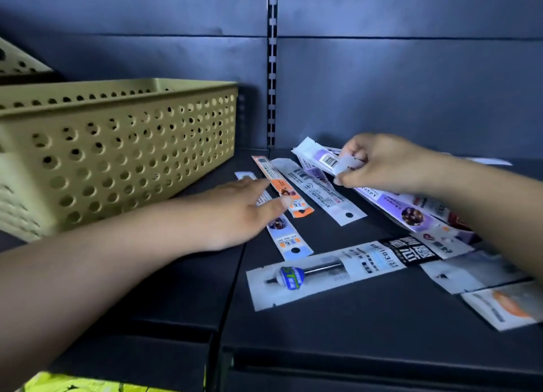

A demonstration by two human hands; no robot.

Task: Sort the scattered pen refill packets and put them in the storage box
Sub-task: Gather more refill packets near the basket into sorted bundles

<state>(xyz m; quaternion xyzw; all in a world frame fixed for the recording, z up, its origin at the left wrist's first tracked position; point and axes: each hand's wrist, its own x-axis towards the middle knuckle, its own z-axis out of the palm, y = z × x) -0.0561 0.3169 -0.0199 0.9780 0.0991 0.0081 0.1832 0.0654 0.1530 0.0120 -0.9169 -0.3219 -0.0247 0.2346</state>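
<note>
1. The person's left hand (241, 212) is lying flat with its fingers straight, resting on a narrow pale-blue refill packet (289, 240) and touching the long orange refill packet (282, 186) beside it; it is grasping nothing.
2. The right hand (379, 164) is pinching the end of a white-and-purple refill packet with a barcode (318, 155) between curled fingers and thumb, the packet's far end tilting up off the shelf.
3. A white refill packet with small black print (318, 195) is lying just right of the orange one, nearly parallel to it.
4. A wide white packet with a pen and a blue-green badge printed on it (323, 271) is lying crosswise nearer the camera, with more overlapping packets to its right, partly blurred.
5. All packets are sitting on the dark grey metal shelf (352, 327).
6. The beige perforated plastic storage box (123, 153) is standing on the shelf to the left, just beside the left forearm; its inside is hidden.
</note>
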